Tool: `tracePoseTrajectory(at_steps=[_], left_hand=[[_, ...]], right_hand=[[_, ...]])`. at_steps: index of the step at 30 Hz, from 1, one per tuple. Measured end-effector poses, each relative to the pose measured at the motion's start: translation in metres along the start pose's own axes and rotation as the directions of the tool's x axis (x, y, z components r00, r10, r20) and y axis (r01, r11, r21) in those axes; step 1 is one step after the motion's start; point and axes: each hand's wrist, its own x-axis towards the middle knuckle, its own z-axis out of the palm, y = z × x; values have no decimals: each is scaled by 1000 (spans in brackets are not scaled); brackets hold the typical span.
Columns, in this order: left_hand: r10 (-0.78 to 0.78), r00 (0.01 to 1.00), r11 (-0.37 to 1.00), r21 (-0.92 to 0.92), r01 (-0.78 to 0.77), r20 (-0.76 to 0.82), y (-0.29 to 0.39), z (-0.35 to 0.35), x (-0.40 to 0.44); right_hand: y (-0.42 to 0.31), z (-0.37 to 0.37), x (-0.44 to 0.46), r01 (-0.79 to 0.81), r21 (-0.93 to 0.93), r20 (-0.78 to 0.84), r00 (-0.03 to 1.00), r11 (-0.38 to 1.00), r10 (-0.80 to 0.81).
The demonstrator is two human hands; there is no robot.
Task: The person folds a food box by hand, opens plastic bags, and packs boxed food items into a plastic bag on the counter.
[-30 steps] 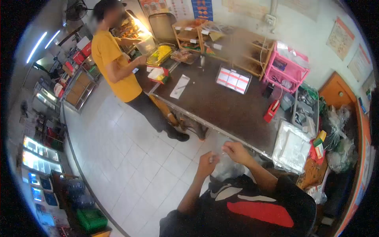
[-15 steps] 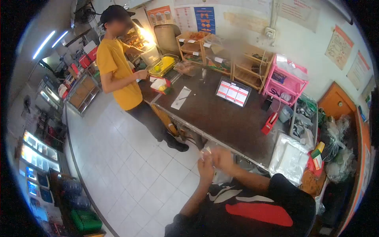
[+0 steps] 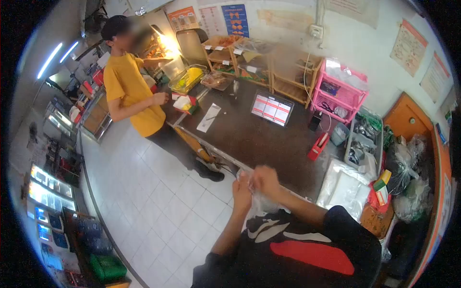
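At far left, squeezed by the dark lens edge, a lit cabinet (image 3: 50, 192), with contents too small to name. Low down, a green crate (image 3: 108, 269), partly lost in shadow. Next, a co-worker (image 3: 129, 86) in a yellow shirt, standing beside the dark brown counter (image 3: 235, 137). On it, a red-and-white box (image 3: 185, 103), then a white paper slip (image 3: 209, 118) with faint, unreadable marks. Above, a blue poster (image 3: 235, 21) with orange pictures and lettering too small to read. Near the counter's close edge, left hand (image 3: 241, 188) pinching the top of a clear plastic bag (image 3: 261, 204), hard to make out below against floor and black shirt (image 3: 336, 230). Right hand (image 3: 267, 181) blurred, close against the bag; cannot tell whether gripping or loose. Beyond, a tablet (image 3: 272, 109) showing red bars on white panels, illegible. Farther right, a red tape dispenser (image 3: 318, 146), a pink rack (image 3: 338, 91) with half-hidden clutter, and an orange-edged wall notice (image 3: 409, 48), likewise unreadable.
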Motion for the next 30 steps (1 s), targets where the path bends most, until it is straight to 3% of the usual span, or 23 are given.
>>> tracePoseTrajectory(at_steps=[1, 3, 4, 6, 9, 12, 15, 18, 21, 24, 27, 29, 30], left_hand=[[15, 1000, 993, 120, -15, 4, -1, -4, -1], [53, 998, 929, 366, -61, 32, 5, -26, 6], [177, 978, 872, 443, -208, 112, 4, -32, 12], [205, 957, 759, 585, -288, 205, 7, -43, 14], [240, 910, 571, 708, -414, 339, 11, -41, 10], [214, 907, 477, 772, -420, 362, 20, -42, 6], [215, 879, 455, 753, -475, 425, 13, -50, 6], [201, 841, 426, 728, -537, 502, 10, -52, 4], [182, 815, 397, 717, -573, 550, 11, -52, 2], [171, 808, 386, 716, -582, 565, 3, -59, 4], [152, 821, 369, 739, -563, 550, 0, -62, 5], [175, 817, 343, 743, -574, 550, 6, -58, 3], [341, 770, 228, 747, -624, 540, 11, -53, 4]], right_hand=[[7, -12, 6, -197, 103, 18, 980, 975, 196], [15, -25, 24, -541, 294, 96, 837, 788, 539], [15, -26, 22, -502, 399, 130, 859, 767, 495], [15, -31, 13, -419, 585, 172, 901, 694, 399], [22, -38, -7, -313, 329, 464, 875, 891, 137], [28, -33, -24, -577, 146, 586, 705, 804, 399], [13, -35, -30, -520, 448, 464, 830, 727, 308], [34, -38, -45, -577, 258, 690, 672, 775, 270], [32, -44, -51, -689, 244, 662, 633, 683, 402], [26, -42, -55, -703, 439, 617, 688, 560, 381], [36, -43, -55, -585, 254, 677, 677, 770, 290], [28, -38, -53, -680, 291, 645, 659, 673, 387], [22, -35, -51, -720, 311, 629, 645, 621, 434]])
